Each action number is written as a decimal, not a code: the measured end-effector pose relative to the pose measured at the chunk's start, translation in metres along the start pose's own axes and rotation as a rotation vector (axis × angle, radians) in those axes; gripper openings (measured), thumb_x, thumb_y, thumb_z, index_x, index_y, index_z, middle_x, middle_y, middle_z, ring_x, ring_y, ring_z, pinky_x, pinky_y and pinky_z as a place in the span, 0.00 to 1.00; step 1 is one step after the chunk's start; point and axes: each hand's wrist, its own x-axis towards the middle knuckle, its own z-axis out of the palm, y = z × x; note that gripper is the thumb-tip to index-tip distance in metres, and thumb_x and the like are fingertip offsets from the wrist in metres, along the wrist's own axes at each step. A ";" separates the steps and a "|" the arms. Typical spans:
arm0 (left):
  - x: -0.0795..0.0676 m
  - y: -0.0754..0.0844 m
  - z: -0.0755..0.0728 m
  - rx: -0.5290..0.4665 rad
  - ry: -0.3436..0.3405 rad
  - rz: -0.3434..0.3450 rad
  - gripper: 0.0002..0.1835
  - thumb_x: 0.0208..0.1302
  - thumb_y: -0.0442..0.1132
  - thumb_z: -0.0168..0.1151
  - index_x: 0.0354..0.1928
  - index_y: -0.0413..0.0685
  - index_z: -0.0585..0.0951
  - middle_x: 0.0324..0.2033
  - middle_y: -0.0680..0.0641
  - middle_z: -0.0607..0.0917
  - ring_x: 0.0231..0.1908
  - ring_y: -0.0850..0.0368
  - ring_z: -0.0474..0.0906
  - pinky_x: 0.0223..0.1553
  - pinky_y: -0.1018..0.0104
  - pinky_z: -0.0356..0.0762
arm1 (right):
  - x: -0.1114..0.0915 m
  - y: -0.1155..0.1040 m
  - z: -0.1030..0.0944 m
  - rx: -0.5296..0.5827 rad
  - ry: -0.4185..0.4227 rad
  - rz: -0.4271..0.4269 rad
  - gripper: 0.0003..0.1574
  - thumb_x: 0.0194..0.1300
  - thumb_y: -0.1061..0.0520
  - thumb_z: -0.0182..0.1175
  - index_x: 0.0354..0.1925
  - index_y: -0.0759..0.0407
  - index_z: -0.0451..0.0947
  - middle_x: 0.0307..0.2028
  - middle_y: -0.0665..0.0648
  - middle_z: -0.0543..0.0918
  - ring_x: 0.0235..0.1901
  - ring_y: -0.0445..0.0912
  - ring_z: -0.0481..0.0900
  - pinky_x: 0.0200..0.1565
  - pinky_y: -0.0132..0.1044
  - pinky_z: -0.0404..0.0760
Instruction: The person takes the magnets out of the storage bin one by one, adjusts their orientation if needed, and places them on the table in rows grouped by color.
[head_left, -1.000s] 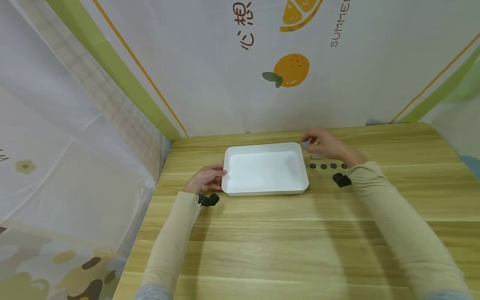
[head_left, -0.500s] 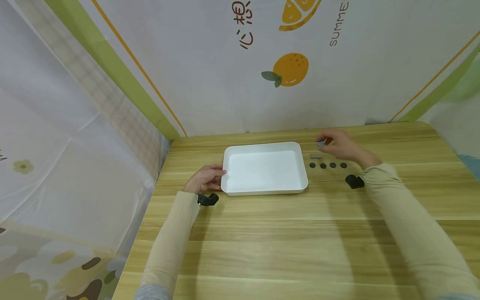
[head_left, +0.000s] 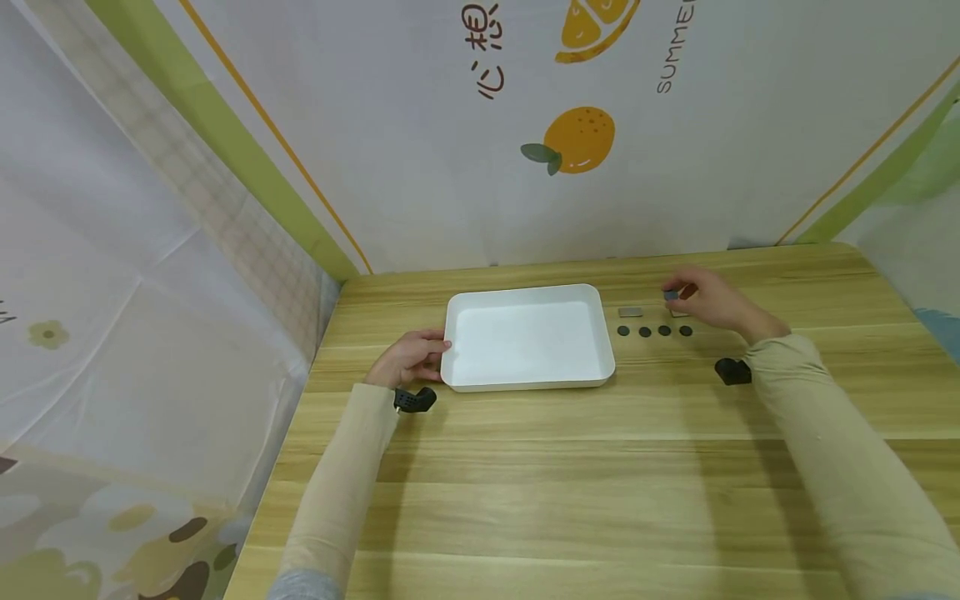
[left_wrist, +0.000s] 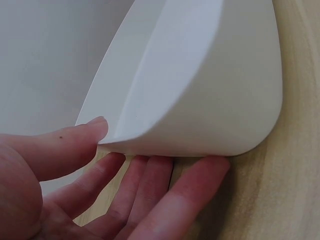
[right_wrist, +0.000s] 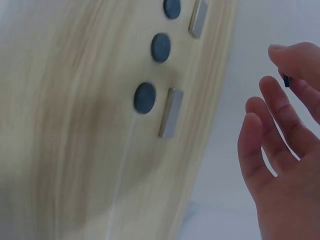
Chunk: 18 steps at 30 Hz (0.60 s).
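Observation:
In the head view my left hand (head_left: 408, 358) grips the left end of a shallow white tray (head_left: 528, 385). The left wrist view shows the thumb on the rim and the fingertips (left_wrist: 212, 165) against the outer wall. My right hand (head_left: 716, 302) pinches a small flat blue-grey piece (head_left: 671, 294) between thumb and finger; only its thin dark edge shows in the right wrist view. Below that hand is a grey bar (right_wrist: 171, 113), with another grey bar (head_left: 631, 312) to its left. Several dark round discs (head_left: 645, 332) form a row in front of the bars.
The wooden table (head_left: 510, 492) meets a white printed curtain (head_left: 420, 167) along its back edge. More curtain hangs at the left side. A black wrist camera (head_left: 732, 371) juts from the right sleeve, another black wrist camera (head_left: 415, 400) from the left.
My right hand has moved right, away from the tray's back right corner, still pinching the small piece, and has uncovered the left bar. The left hand and tray stay in place.

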 end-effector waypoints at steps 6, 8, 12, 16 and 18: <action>0.000 0.000 0.000 -0.002 0.003 0.000 0.26 0.70 0.37 0.56 0.69 0.43 0.65 0.41 0.48 0.83 0.35 0.59 0.84 0.31 0.64 0.84 | -0.006 0.007 -0.002 -0.021 0.004 0.005 0.22 0.64 0.61 0.62 0.55 0.70 0.76 0.51 0.70 0.79 0.42 0.54 0.76 0.37 0.34 0.75; -0.001 0.000 0.000 -0.003 0.001 0.001 0.27 0.70 0.37 0.56 0.69 0.43 0.65 0.41 0.48 0.83 0.35 0.59 0.84 0.31 0.64 0.84 | -0.008 0.009 -0.002 -0.014 0.007 0.007 0.22 0.64 0.62 0.63 0.54 0.71 0.76 0.50 0.70 0.79 0.42 0.54 0.76 0.36 0.33 0.75; -0.001 0.001 0.000 -0.012 -0.005 0.000 0.27 0.70 0.36 0.56 0.69 0.42 0.65 0.40 0.48 0.83 0.35 0.59 0.84 0.32 0.64 0.84 | -0.012 0.016 -0.001 -0.008 0.015 0.009 0.20 0.63 0.64 0.63 0.52 0.72 0.77 0.48 0.72 0.80 0.42 0.57 0.78 0.35 0.32 0.76; -0.002 0.001 0.000 -0.014 -0.008 -0.002 0.27 0.70 0.37 0.56 0.69 0.42 0.64 0.39 0.48 0.83 0.34 0.58 0.84 0.32 0.64 0.84 | -0.017 0.026 0.000 -0.031 0.012 0.032 0.18 0.63 0.65 0.62 0.50 0.72 0.77 0.47 0.72 0.79 0.41 0.58 0.78 0.36 0.33 0.75; -0.001 0.001 0.000 -0.014 -0.008 -0.002 0.27 0.70 0.37 0.56 0.69 0.43 0.64 0.40 0.48 0.83 0.34 0.58 0.84 0.32 0.64 0.84 | -0.019 0.031 0.000 -0.043 0.006 0.055 0.18 0.63 0.63 0.62 0.50 0.72 0.77 0.48 0.71 0.79 0.41 0.57 0.78 0.36 0.33 0.75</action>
